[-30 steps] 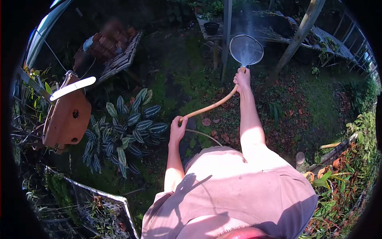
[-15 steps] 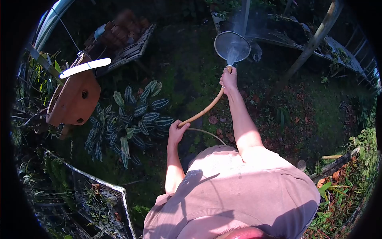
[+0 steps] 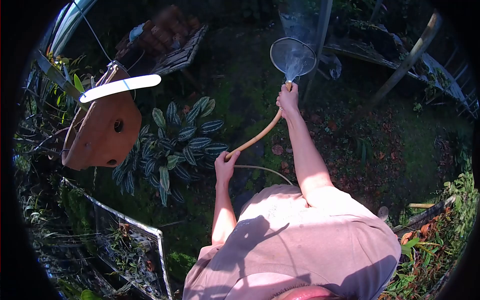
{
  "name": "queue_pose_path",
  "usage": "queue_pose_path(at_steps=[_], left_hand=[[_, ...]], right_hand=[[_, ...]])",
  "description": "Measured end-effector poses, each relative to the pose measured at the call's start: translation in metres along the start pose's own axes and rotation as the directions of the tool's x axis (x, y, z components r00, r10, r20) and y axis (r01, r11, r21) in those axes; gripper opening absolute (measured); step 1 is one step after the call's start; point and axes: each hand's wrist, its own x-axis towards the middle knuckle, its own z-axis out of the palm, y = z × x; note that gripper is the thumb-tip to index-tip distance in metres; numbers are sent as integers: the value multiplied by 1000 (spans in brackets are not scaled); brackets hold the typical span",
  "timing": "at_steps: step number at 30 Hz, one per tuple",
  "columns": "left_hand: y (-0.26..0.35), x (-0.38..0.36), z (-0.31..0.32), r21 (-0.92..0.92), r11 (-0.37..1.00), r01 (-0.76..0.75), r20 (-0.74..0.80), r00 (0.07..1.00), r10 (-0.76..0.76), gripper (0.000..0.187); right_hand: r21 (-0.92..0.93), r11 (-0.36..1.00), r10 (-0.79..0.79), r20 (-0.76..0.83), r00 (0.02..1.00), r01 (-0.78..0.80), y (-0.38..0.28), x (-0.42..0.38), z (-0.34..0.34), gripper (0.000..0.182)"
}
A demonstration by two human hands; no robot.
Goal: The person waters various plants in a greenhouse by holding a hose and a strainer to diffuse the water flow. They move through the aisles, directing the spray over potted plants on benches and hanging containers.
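Observation:
My right hand (image 3: 288, 99), arm stretched forward, is closed around the end of a tan garden hose (image 3: 261, 134). Water sprays from that end into a round mesh strainer (image 3: 295, 52) with a dark rim, just beyond the fingers. Whether the strainer's handle is also in this hand is hidden. Lower and to the left, my left hand (image 3: 225, 167) is wrapped round the same hose, its thumb along the top. From there a thinner-looking length of hose loops back toward my shirt.
A terracotta pot (image 3: 105, 127) with holes hangs at left, a white strip (image 3: 121, 88) before it. Striped-leaf plants (image 3: 180, 145) grow beside my left hand. Stacked clay pieces (image 3: 165, 32) lie on a slatted stand behind. A wooden post (image 3: 407, 60) leans at right; a white-edged frame (image 3: 120, 215) stands lower left.
The view has shifted slightly, so the hanging pot and plants appear farther right. Both hands keep their hold on the hose, and water still sprays into the strainer.

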Motion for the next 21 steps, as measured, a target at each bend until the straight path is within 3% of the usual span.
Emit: queue_pose_path(at_steps=[11, 17, 21], left_hand=[[-15, 28, 2, 55, 994, -90, -1, 996, 90, 47], [8, 53, 19, 73, 996, -53, 121, 992, 44, 49], [69, 45, 32, 100, 989, -107, 163, 983, 90, 50]], right_hand=[[2, 1000, 10, -32, 999, -10, 4, 20, -3, 16], [-48, 997, 59, 6, 998, -59, -16, 52, -19, 12], [-22, 998, 59, 77, 995, -57, -45, 83, -34, 14]])
